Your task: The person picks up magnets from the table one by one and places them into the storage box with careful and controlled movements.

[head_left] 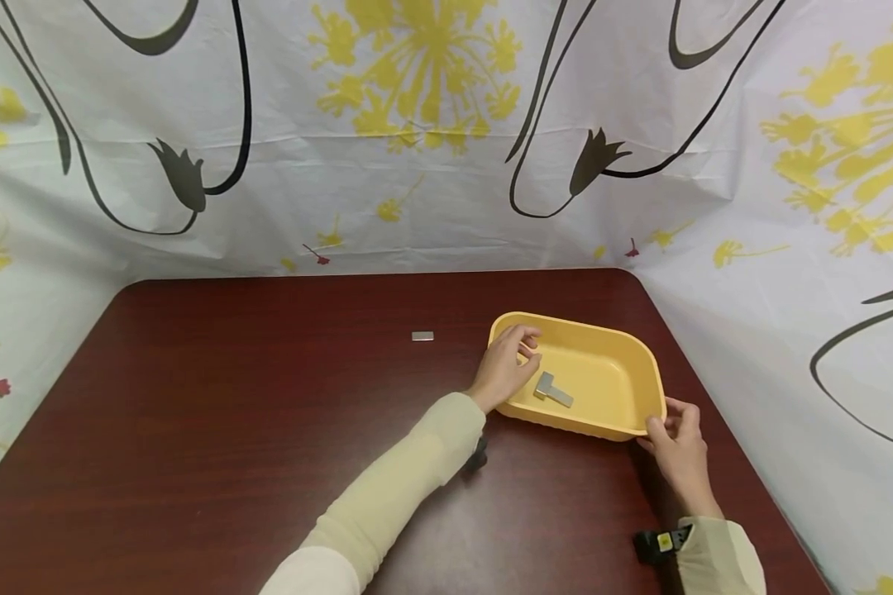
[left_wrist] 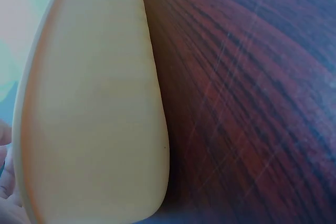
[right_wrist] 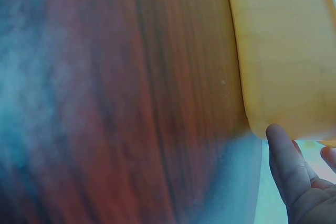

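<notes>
A yellow plastic tray [head_left: 610, 382] stands toward the right side of the table. Inside it lie two small grey metal blocks [head_left: 547, 385], touching in a T shape. My left hand [head_left: 508, 364] reaches over the tray's left end, thumb and fingers apart with nothing visible between them. At the near right corner, my right hand [head_left: 680, 446] grips the tray, thumb at the rim and fingers around the outside. The right wrist view shows a finger [right_wrist: 286, 161] against the tray's corner. The tray's outer wall [left_wrist: 100, 98] fills much of the left wrist view.
Another small silver metal block [head_left: 422, 336] lies on the dark red-brown wooden table [head_left: 268, 413], left of the tray. A white cloth [head_left: 446, 223] with yellow and grey flower prints hangs behind the table and along its sides.
</notes>
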`<control>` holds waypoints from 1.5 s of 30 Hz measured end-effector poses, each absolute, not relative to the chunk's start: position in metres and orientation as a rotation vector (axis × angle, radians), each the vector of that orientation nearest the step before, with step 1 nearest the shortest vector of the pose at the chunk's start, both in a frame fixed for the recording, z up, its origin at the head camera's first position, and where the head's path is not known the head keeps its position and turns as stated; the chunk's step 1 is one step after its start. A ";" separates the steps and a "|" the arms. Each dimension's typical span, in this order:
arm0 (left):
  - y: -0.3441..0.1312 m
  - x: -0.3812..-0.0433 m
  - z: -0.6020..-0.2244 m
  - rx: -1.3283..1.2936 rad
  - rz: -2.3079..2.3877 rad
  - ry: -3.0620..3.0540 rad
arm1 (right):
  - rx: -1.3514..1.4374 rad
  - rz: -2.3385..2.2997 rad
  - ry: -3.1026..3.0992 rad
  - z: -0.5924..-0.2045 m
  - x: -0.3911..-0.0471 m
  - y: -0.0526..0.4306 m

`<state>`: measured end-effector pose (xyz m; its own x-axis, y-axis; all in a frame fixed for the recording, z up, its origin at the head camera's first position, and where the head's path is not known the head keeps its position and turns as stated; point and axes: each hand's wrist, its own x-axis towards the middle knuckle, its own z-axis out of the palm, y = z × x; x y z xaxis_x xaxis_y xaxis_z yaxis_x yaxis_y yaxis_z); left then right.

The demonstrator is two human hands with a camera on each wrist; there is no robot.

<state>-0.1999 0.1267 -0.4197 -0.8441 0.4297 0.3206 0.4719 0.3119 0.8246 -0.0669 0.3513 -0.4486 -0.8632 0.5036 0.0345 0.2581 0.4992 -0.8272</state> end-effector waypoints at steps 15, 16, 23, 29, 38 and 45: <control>0.111 -0.193 -0.422 -0.851 -1.681 -2.413 | -0.597 1.347 -2.474 -0.448 -0.067 0.351; 0.110 -0.194 -0.422 -0.847 -1.686 -2.410 | -0.597 1.347 -2.475 -0.448 -0.066 0.351; 0.104 -0.197 -0.421 -0.828 -1.695 -2.395 | -0.592 1.358 -2.470 -0.449 -0.066 0.352; 0.095 -0.200 -0.423 -0.780 -1.691 -2.411 | -0.598 1.350 -2.470 -0.449 -0.066 0.352; 0.079 -0.206 -0.427 -0.748 -1.675 -2.431 | -0.598 1.350 -2.476 -0.449 -0.067 0.352; 0.063 -0.212 -0.431 -0.677 -1.622 -2.501 | -0.586 1.368 -2.481 -0.449 -0.067 0.352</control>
<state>-0.2116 0.0630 -0.4312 -0.8985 0.3168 0.3040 0.4067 0.3396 0.8481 -0.0665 0.3521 -0.4490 -0.8883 0.4586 0.0222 0.2260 0.4788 -0.8484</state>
